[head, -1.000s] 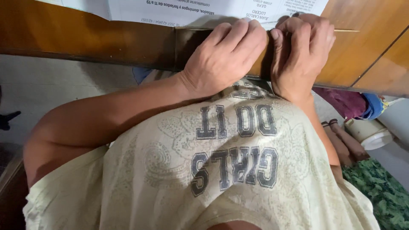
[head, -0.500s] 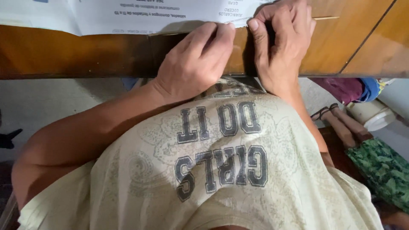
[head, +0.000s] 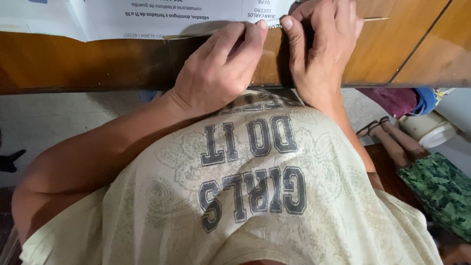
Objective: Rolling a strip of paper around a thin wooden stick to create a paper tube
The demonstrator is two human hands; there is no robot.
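Observation:
My left hand [head: 221,68] lies against the front edge of a brown wooden table [head: 88,61]. Its fingers are together and its fingertips reach the lower edge of a white printed paper [head: 162,17] on the tabletop. Right beside it, my right hand [head: 324,44] curls over the same edge, thumb pressed down the front face and fingers bent on top. What is inside those bent fingers is hidden. A thin pale sliver [head: 375,19] shows on the wood just right of this hand. My cream printed shirt [head: 255,196] fills the lower view.
Below the table at right are another person's sandalled feet [head: 387,137], a white container [head: 434,132], a green patterned cloth [head: 441,191] and a maroon cloth [head: 397,100]. Pale floor [head: 59,118] shows at left, with a small dark object [head: 10,159] at the edge.
The view has tilted, so the table edge and paper sit higher in the frame. Both hands stay together at the table's edge, with the left fingers stretched further up to the paper.

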